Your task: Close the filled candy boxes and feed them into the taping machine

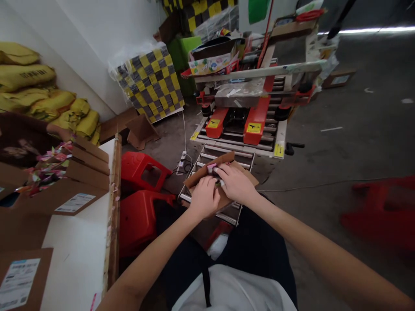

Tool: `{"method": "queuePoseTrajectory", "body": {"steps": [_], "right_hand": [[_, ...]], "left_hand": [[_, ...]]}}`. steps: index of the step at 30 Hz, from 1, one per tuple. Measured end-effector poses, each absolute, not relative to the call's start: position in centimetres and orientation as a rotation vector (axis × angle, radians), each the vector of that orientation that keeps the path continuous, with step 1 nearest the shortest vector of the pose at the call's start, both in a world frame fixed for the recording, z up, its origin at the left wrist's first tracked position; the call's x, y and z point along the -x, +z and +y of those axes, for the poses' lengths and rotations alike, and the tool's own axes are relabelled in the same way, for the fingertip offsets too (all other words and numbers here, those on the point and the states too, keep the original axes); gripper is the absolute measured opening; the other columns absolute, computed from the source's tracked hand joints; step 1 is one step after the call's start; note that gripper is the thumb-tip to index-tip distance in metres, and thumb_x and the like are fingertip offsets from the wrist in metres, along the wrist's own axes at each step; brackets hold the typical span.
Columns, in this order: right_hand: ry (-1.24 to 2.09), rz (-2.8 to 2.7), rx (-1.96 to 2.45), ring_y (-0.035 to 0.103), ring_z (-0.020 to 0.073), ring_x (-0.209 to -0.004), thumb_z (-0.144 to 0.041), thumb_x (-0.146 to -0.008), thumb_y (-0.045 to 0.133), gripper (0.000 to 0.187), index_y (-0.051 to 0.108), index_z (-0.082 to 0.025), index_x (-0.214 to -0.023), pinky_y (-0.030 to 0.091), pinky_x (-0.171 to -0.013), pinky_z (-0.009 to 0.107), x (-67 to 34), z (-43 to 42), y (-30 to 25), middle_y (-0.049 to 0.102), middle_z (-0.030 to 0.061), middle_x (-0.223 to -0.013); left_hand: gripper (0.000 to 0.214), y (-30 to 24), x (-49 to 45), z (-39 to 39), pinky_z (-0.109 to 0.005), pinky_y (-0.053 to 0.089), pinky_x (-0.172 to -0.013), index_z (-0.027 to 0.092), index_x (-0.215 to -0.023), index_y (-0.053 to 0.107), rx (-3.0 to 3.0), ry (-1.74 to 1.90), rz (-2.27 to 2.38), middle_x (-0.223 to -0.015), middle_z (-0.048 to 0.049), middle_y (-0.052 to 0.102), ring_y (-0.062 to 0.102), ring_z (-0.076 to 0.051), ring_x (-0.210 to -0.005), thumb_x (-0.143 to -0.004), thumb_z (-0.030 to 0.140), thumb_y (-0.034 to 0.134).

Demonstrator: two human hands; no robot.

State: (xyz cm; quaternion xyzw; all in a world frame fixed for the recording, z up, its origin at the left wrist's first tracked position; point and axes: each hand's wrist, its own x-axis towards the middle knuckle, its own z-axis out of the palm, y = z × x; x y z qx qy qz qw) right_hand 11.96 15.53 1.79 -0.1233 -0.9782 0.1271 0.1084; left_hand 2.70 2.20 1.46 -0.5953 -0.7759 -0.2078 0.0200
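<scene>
A small cardboard box (194, 178) with raised flaps sits on the roller conveyor (185, 198) before me. Both hands reach into its opening. My left hand (205, 195) has bent fingers pressed down at the near left of the opening, on something I cannot make out. My right hand (236, 182) comes from the right, its fingers curled at small whitish items that are partly hidden. A small pink-and-white piece (212, 166) shows between the box's far wall and my fingertips. Most of the contents lie under my hands.
Ahead stands a box-sealing machine (254, 125) with red guides. On the left, a white table (76, 255) bears open cartons (84, 183) with colourful packets. Red stools (138, 222) stand beside it. Yellow sacks (26, 77) and a wrapped yellow-and-black stack (151, 84) are behind.
</scene>
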Motion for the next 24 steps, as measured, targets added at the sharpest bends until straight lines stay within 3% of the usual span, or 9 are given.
{"method": "queuePoseTrajectory", "body": {"steps": [4, 6, 8, 13, 16, 19, 24], "right_hand": [[0.333, -3.034, 0.376, 0.05, 0.026, -0.107, -0.017, -0.084, 0.047, 0.034, 0.055, -0.01, -0.116, 0.038, -0.099, 0.038, -11.5, 15.7, 2.7, 0.06, 0.0122, -0.109], [0.311, -3.105, 0.376, 0.051, 0.0263, -0.105, -0.019, -0.084, 0.048, 0.026, 0.06, -0.011, -0.107, 0.038, -0.095, 0.038, -11.1, 15.9, 3.1, 0.061, 0.012, -0.106], [0.301, -3.136, 0.369, 0.051, 0.0265, -0.103, -0.021, -0.085, 0.049, 0.023, 0.062, -0.012, -0.101, 0.038, -0.092, 0.038, -10.7, 16.1, 3.2, 0.062, 0.0117, -0.103], [0.322, -3.008, 0.339, 0.051, 0.0256, -0.098, -0.023, -0.087, 0.05, 0.018, 0.065, -0.014, -0.092, 0.04, -0.089, 0.039, -10.9, 16.5, 2.4, 0.062, 0.0096, -0.094], [0.405, -2.722, 0.347, 0.052, 0.0219, -0.09, -0.023, -0.089, 0.046, 0.018, 0.063, -0.016, -0.084, 0.044, -0.084, 0.035, -11.9, 16.4, 1.2, 0.059, 0.0083, -0.087], [0.361, -2.354, 0.441, 0.051, 0.0232, -0.095, -0.024, -0.086, 0.049, 0.012, 0.059, -0.017, -0.089, 0.045, -0.086, 0.039, -13.0, 16.5, 0.3, 0.058, 0.0107, -0.095], [0.387, -2.277, 0.406, 0.05, 0.0248, -0.112, -0.022, -0.082, 0.046, 0.027, 0.052, -0.018, -0.108, 0.028, -0.108, 0.051, -13.7, 16.2, 0.4, 0.059, 0.0102, -0.114]], "left_hand": [[0.068, 1.9, -2.5, 1.2, -0.055, 0.025, -0.109, 0.008, -0.135, 0.034, 1.456, -0.63, -2.344, -0.14, -0.0246, 0.038, 0.033, -0.036, -0.133, -0.082, 0.045, 0.057], [0.091, 2.2, -1.8, 1.0, -0.057, 0.027, -0.107, 0.004, -0.138, 0.028, 1.387, -0.536, -2.453, -0.137, -0.027, 0.041, 0.035, -0.039, -0.13, -0.074, 0.06, 0.062], [0.096, 2.5, -1.0, 1.0, -0.053, 0.036, -0.1, 0.003, -0.136, 0.033, 1.425, -0.458, -2.541, -0.126, -0.0245, 0.051, 0.046, -0.038, -0.118, -0.069, 0.065, 0.065], [0.074, 2.3, -1.3, 0.7, -0.047, 0.04, -0.097, 0.004, -0.116, 0.051, 1.472, -0.467, -2.403, -0.103, -0.0177, 0.062, 0.056, -0.032, -0.099, -0.071, 0.062, 0.065], [0.048, 1.7, -2.1, 0.1, -0.042, 0.041, -0.098, 0.009, -0.106, 0.057, 1.542, -0.59, -2.276, -0.094, -0.0119, 0.064, 0.059, -0.025, -0.092, -0.081, 0.049, 0.061], [0.024, 1.1, -2.2, -0.5, -0.037, 0.046, -0.092, 0.016, -0.095, 0.062, 1.666, -0.706, -2.215, -0.091, -0.0068, 0.066, 0.06, -0.021, -0.088, -0.086, 0.038, 0.058], [0.018, 0.6, -1.7, -0.4, -0.04, 0.047, -0.096, 0.017, -0.087, 0.067, 1.793, -0.877, -2.216, -0.11, -0.0108, 0.064, 0.059, -0.022, -0.103, -0.087, 0.032, 0.056]]}}
